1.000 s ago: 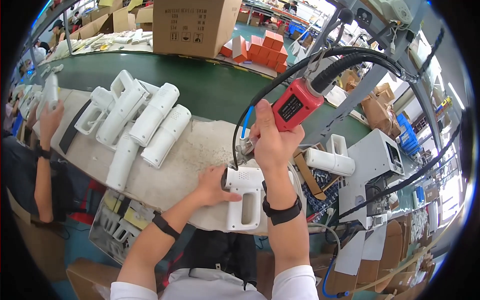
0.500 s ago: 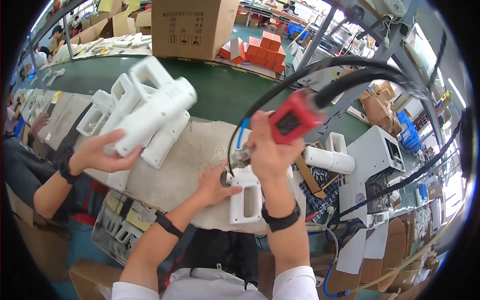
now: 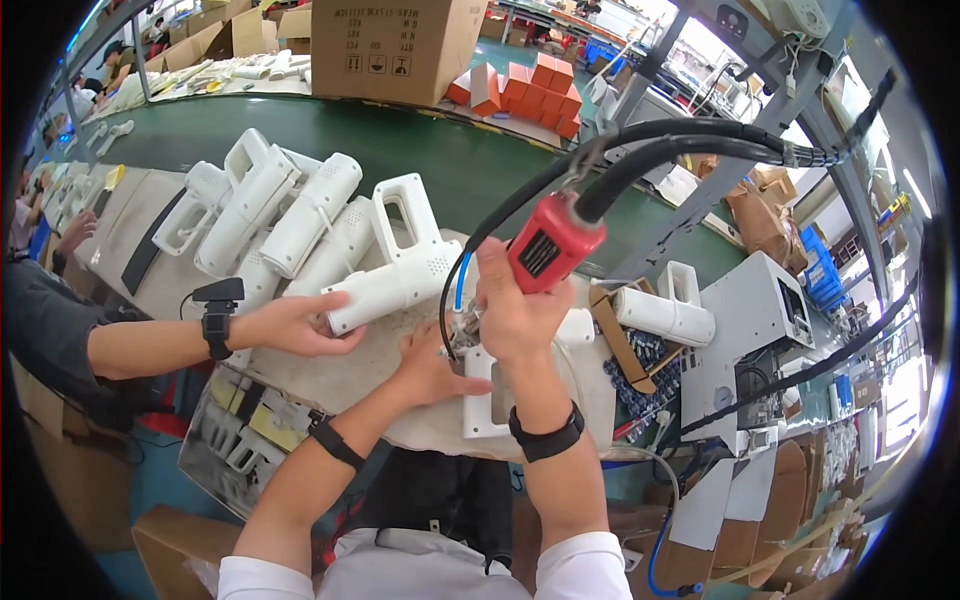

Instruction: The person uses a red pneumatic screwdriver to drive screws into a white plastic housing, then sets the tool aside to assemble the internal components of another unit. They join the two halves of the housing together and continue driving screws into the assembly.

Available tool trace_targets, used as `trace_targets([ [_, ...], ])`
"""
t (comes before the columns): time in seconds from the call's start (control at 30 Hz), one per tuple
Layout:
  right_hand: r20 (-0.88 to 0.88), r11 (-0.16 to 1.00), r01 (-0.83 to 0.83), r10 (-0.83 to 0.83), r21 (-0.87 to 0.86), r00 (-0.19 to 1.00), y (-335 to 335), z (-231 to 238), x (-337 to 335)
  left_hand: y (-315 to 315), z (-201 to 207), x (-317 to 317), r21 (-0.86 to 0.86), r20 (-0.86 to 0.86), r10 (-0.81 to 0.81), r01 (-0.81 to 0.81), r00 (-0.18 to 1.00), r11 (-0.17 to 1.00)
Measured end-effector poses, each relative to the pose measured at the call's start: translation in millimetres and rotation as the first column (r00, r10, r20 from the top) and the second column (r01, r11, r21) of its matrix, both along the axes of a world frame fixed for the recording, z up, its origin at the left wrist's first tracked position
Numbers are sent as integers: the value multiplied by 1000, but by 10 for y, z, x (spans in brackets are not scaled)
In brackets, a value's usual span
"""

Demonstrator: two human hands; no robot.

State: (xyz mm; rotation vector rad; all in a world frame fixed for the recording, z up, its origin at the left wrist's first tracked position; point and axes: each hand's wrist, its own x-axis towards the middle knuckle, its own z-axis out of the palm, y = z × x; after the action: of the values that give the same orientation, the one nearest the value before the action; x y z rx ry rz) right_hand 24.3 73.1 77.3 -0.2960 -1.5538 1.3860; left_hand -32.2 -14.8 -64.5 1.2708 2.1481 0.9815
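A red power screwdriver (image 3: 560, 238) with a black cable and a blue hose is in my right hand (image 3: 525, 315), fingers wrapped round its body. It points down at a white plastic housing with a loop handle (image 3: 478, 410) on the bench before me. My left hand (image 3: 432, 372) grips that housing from the left, thumb across the handle's top. My right hand and the tool hide most of its upper part. Just beyond my left hand, a co-worker's hand (image 3: 305, 322) from the left holds a similar white housing (image 3: 400, 275) by its end.
Several white housings (image 3: 325, 215) lie at the left of the bench (image 3: 300, 370). To the right are a tray of small dark parts (image 3: 645, 385), a cardboard strip (image 3: 620, 340) and a white machine (image 3: 745, 300). A green conveyor (image 3: 420, 150) runs behind, with a large carton (image 3: 395, 50) beyond.
The co-worker's hand has brought its white housing down and right, close to my left hand. My right hand and the red screwdriver have shifted slightly left; my left hand stays on the housing.
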Motion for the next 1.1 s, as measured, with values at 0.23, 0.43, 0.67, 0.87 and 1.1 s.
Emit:
trace_targets([
  [0.23,-52,997,62,-60,41,997,0,74,92,16,10,37,33,-42,26,-24,999,999],
  [0.43,-161,992,59,-41,110,986,8,559,370,-28,191,60,-95,-7,92,-92,996,991],
  [0.67,-22,998,59,-59,-8,998,83,72,189,-12,238,72,-53,-12,47,-47,999,997],
  [0.87,2,996,73,-73,59,997,116,-42,261,-70,335,499,-141,-86,124,-136,988,981],
  [1.1,-215,983,179,-168,30,962,-82,781,894,165,41,373,113,-87,181,-171,980,979],
])
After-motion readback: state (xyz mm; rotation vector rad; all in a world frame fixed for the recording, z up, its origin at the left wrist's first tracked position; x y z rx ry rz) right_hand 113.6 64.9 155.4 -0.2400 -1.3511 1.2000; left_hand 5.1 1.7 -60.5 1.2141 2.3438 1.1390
